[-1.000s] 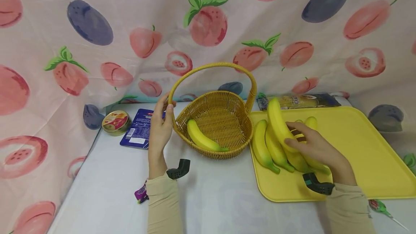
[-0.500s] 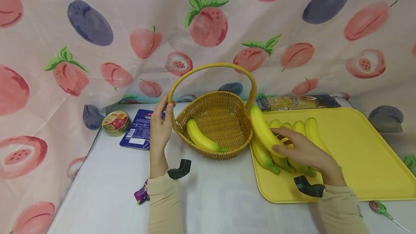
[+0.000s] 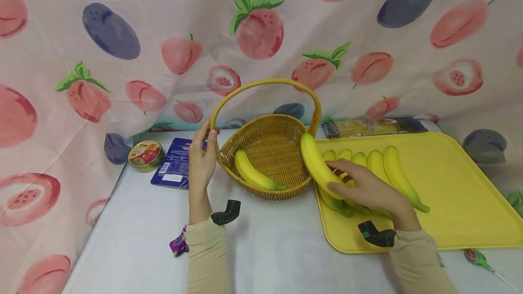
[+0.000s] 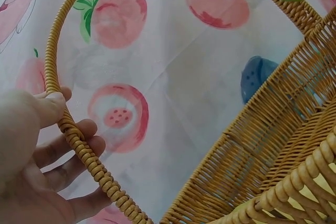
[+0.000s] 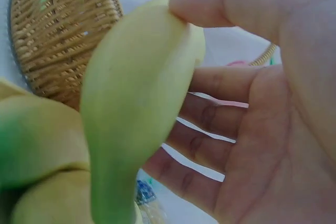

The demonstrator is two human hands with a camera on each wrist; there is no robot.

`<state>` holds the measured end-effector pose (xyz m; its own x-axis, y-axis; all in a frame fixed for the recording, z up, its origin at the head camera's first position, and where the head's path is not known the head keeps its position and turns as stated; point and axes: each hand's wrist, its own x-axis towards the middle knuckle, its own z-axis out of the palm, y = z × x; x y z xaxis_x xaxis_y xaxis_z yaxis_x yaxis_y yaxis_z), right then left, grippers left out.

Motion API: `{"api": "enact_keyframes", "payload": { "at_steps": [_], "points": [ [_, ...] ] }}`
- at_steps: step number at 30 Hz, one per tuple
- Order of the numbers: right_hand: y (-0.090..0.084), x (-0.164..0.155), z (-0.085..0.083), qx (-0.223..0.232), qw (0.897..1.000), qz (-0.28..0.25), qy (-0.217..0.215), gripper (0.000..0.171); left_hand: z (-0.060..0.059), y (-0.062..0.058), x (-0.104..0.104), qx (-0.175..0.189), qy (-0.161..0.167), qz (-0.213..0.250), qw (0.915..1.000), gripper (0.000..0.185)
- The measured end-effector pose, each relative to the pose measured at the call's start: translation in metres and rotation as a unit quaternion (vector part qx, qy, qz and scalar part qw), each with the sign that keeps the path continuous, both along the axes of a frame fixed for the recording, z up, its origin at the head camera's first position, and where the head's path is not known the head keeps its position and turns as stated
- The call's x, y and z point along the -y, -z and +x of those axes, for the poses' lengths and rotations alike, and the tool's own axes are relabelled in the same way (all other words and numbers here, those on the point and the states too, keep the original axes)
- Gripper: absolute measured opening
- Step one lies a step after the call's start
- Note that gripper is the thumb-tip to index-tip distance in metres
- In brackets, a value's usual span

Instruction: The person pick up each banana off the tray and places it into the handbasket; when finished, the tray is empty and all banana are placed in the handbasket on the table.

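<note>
A yellow wicker basket (image 3: 273, 149) with a tall arched handle stands mid-table, one banana (image 3: 255, 173) lying inside it. My left hand (image 3: 201, 160) grips the left side of the handle; in the left wrist view the thumb and fingers (image 4: 65, 166) wrap round the woven handle. With my right hand (image 3: 363, 183) I pinch another banana (image 3: 320, 167) between thumb and fingers. It hangs over the basket's right edge, tilted. Beneath and beside that hand, several more bananas (image 3: 398, 173) lie side by side on a yellow tray (image 3: 457, 185), partly hidden by the hand.
To the left are a round can (image 3: 145, 154), a blue packet (image 3: 173, 167) and a small purple candy (image 3: 178, 242). Behind the tray lies a long clear-and-dark package (image 3: 373, 127). A lollipop (image 3: 478, 260) lies by the tray's front edge. Fruit-print cloth hangs behind.
My right hand has moved left with its banana, from above the other bananas to the basket's right edge. The left hand has stayed on the handle.
</note>
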<state>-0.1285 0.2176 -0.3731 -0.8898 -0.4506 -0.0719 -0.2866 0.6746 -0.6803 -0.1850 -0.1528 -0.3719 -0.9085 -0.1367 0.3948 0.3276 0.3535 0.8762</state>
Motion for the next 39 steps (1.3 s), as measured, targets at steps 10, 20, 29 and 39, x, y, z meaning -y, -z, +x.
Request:
{"api": "enact_keyframes", "payload": {
  "at_steps": [10, 20, 29, 39],
  "points": [
    [0.001, 0.025, -0.013, -0.017, 1.000, -0.019, -0.003, 0.061, -0.001, -0.004, 0.002, 0.008, -0.006, 0.006, 0.9999, 0.040],
    [-0.004, 0.047, -0.021, -0.017, 0.999, -0.025, -0.021, 0.060, 0.000, -0.002, 0.002, 0.014, -0.003, 0.003, 0.9999, 0.040],
    [-0.017, 0.065, -0.043, -0.019, 0.997, 0.007, -0.071, 0.057, 0.002, -0.001, 0.002, 0.010, -0.003, 0.000, 0.9999, 0.040],
    [-0.029, 0.093, -0.066, -0.011, 0.990, 0.079, -0.115, 0.056, 0.002, 0.000, 0.001, 0.002, 0.005, -0.003, 1.0000, 0.040]
  ]
}}
